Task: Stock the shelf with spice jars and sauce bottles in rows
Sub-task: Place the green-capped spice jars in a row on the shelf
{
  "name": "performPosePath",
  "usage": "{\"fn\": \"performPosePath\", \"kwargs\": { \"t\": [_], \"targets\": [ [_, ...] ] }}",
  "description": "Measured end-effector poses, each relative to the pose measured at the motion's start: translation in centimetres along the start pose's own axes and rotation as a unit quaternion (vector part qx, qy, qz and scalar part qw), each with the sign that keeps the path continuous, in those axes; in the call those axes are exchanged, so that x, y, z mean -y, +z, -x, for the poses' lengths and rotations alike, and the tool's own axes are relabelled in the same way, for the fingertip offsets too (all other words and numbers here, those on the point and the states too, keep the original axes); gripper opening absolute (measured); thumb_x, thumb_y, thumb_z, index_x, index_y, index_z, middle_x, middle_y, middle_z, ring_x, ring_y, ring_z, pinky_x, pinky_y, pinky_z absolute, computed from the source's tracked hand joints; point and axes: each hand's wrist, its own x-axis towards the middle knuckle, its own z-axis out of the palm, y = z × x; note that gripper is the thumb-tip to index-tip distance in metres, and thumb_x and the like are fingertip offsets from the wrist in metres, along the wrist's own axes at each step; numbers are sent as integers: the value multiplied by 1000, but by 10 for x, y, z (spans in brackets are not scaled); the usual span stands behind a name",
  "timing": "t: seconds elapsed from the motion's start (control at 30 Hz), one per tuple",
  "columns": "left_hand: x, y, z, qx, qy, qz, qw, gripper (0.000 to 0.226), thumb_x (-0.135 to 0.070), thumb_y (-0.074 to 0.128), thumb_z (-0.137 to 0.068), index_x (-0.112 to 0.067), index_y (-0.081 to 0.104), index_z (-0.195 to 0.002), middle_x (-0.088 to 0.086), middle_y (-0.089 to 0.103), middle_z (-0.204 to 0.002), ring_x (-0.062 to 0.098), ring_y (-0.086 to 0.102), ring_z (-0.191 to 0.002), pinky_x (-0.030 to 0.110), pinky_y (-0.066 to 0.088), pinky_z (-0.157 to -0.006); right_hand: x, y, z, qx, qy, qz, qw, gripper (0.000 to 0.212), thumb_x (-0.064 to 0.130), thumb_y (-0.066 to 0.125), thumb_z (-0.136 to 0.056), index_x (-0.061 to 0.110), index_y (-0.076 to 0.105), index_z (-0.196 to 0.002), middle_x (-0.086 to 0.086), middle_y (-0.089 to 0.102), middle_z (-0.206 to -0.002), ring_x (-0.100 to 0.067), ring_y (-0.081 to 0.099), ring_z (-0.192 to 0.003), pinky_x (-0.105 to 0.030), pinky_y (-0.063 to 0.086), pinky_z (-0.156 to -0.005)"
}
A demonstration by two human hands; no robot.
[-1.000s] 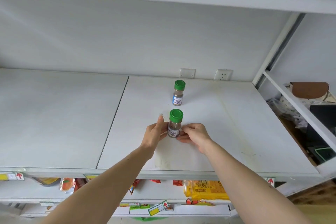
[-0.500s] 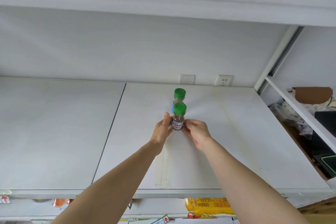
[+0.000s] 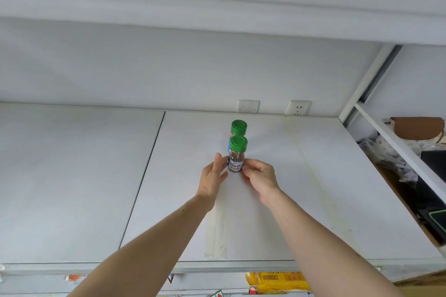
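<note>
Head view: centre of frame, white shelf (image 3: 313, 200)
Hands: left hand (image 3: 212, 177) and right hand (image 3: 259, 176) pinch the front spice jar (image 3: 236, 158) — upright
Row: rear jar (image 3: 238, 128) directly behind, apparently touching — line runs up-frame

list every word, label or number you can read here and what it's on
Front spice jar: white label with two rows of dark Chinese characters, too blurred to read.
Back spice jar: only a blue label edge shows, no text visible.
Yellow packet on the lower shelf: dark printed characters, too blurred to read.
Price tags at the bottom edge: cut off, unreadable.
</note>
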Motion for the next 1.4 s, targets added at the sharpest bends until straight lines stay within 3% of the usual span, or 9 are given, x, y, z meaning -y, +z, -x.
{"fn": "performPosePath", "kwargs": {
  "t": [0.33, 0.6, 0.67, 0.73, 0.83, 0.93, 1.1, 1.23, 1.4],
  "targets": [
    [-3, 1, -7, 3, -7, 0, 1000, 48, -47, 33, -102, -14, 59, -126, 2, 60, -124, 14, 53, -122, 35, 42, -108, 2, 5, -5, 0, 3, -15, 1000, 24, 7, 65, -88, 16, 72, -108, -1, 73, -101, -9, 67, -85, -17, 48, -71],
    [2, -2, -5, -13, -27, -6, 1000, 60, -48, 39, -101, -4, 47, -141, 4, 54, -139, 16, 50, -128, 37, 41, -110, -7, 4, -1, -22, 17, 4, 1000, 19, 6, 64, -86, 23, 70, -90, 1, 72, -90, -15, 65, -80, -32, 55, -80],
    [2, -4, -2, -17, -25, -23, 999, 53, -49, 42, -100, -9, 55, -131, 2, 57, -130, 15, 53, -122, 38, 43, -109, -8, 3, 2, -27, 24, 2, 999, 17, 8, 64, -85, 21, 71, -93, -1, 74, -94, -17, 68, -82, -35, 57, -84],
    [3, -6, 1, -29, -18, -67, 997, 35, -53, 46, -96, -22, 64, -100, -2, 59, -109, 13, 55, -103, 41, 46, -104, -8, 1, 6, -29, 23, 0, 999, 16, 8, 66, -84, 22, 71, -90, 0, 74, -91, -17, 68, -80, -35, 57, -83],
    [3, -7, 10, -42, -1, -133, 990, 24, -49, 50, -86, -26, 51, -77, -3, 48, -85, 15, 45, -83, 35, 46, -84, -11, -1, 13, -27, 22, 6, 999, 18, 7, 66, -83, 25, 70, -84, 2, 73, -88, -16, 67, -79, -33, 56, -82],
    [2, -4, 27, -48, 22, -169, 984, 27, -33, 49, -85, -15, 38, -68, 1, 33, -73, 15, 31, -71, 31, 29, -69, -16, -5, 20, -12, 26, 22, 999, 17, 7, 65, -86, 20, 71, -96, 1, 73, -94, -16, 68, -85, -33, 56, -87],
    [15, 1, 57, -103, 18, -174, 979, 14, -19, 54, -92, -13, 58, -80, -3, 48, -75, 14, 39, -70, 23, 32, -62, -24, -14, 38, 29, 9, 51, 998, 15, 11, 68, -87, 21, 68, -97, 0, 72, -96, -15, 67, -84, -30, 56, -83],
    [24, 11, 89, -150, 22, -167, 974, 29, -21, 56, -95, -12, 64, -121, -1, 64, -109, 12, 56, -98, 20, 39, -83, -26, -23, 57, 62, -12, 79, 995, 18, 8, 65, -88, 14, 69, -105, 1, 68, -91, -12, 63, -77, -26, 53, -74],
    [32, 13, 141, -214, 31, -170, 961, 34, -21, 56, -94, -10, 62, -126, 4, 66, -120, 19, 60, -112, 24, 43, -91, -32, -22, 89, 123, -21, 98, 987, 17, 7, 63, -88, 15, 68, -102, 1, 67, -89, -15, 63, -75, -33, 56, -74]
  ]
}}
